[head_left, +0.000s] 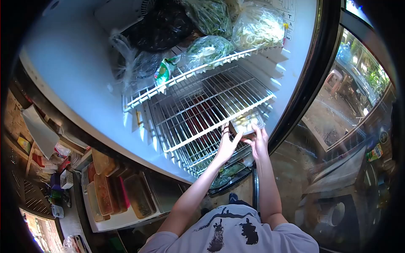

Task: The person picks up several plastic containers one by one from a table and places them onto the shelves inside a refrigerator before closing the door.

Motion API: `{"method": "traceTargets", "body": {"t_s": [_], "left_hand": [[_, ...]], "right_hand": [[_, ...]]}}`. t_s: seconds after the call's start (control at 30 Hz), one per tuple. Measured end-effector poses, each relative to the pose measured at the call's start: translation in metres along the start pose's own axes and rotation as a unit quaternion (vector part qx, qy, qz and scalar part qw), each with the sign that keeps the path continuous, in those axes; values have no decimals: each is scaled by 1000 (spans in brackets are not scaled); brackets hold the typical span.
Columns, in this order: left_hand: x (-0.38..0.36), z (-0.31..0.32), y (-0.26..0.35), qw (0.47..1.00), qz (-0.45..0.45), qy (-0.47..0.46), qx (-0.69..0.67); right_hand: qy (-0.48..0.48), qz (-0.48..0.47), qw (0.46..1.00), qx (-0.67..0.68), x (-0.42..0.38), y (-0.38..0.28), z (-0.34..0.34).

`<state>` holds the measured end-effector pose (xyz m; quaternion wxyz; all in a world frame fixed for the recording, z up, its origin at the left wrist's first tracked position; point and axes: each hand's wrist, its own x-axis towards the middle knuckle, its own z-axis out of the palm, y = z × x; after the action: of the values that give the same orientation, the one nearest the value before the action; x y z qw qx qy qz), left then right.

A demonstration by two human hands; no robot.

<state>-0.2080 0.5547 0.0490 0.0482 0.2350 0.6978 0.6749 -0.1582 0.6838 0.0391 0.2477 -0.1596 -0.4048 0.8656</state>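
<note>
Plastic box (pixel 246 123) in both hands (pixel 228 144) sits near white shelf's edge (pixel 195 137).

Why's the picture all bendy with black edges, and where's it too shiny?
In the head view, the fridge rim bends, probably from a wide round lens, and the corners go black; sunlight whitens the clear bag at upper right; glare on the clear box makes its contents hard to tell.

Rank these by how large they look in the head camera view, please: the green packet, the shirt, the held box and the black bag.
1. Shirt
2. Black bag
Unranked, both smaller: held box and green packet; fingers partly cover the box, so I cannot separate them.
</note>
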Motion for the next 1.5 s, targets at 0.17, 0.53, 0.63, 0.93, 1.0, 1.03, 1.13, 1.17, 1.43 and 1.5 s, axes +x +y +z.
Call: {"method": "traceTargets", "body": {"t_s": [0.17, 0.53, 0.63, 0.93, 1.0, 1.03, 1.13, 1.17, 1.43, 1.5], "left_hand": [[19, 0, 11, 993, 15, -49, 106], [68, 25, -44, 995, 8, 43, 94], [75, 25, -39, 995, 11, 56, 88], [112, 38, -64, 987, -42, 18, 155], [116, 29, -68, 986, -48, 11, 158], [122, 19, -70, 986, -51, 9, 160], [115, 13, -80, 985, -59, -1, 164], [116, 12, -82, 984, -62, -5, 168], [118, 2, -98, 980, -78, -18, 184], [118, -4, -101, 979, -85, -8, 183]], "right_hand": [[10, -1, 999, -37, 38, -7, -1], [29, -16, 999, -38, 108, 27, -17], [74, -44, 996, -26, 106, 22, 3], [52, -115, 973, -194, 144, 41, 17], [51, -108, 976, -182, 151, 44, 16], [50, -101, 979, -170, 160, 48, 22], [50, -81, 987, -131, 171, 57, 30], [51, -75, 989, -116, 178, 57, 30], [39, -19, 999, -8, 193, 73, 19], [25, 1, 1000, 10, 192, 80, 19]]}}
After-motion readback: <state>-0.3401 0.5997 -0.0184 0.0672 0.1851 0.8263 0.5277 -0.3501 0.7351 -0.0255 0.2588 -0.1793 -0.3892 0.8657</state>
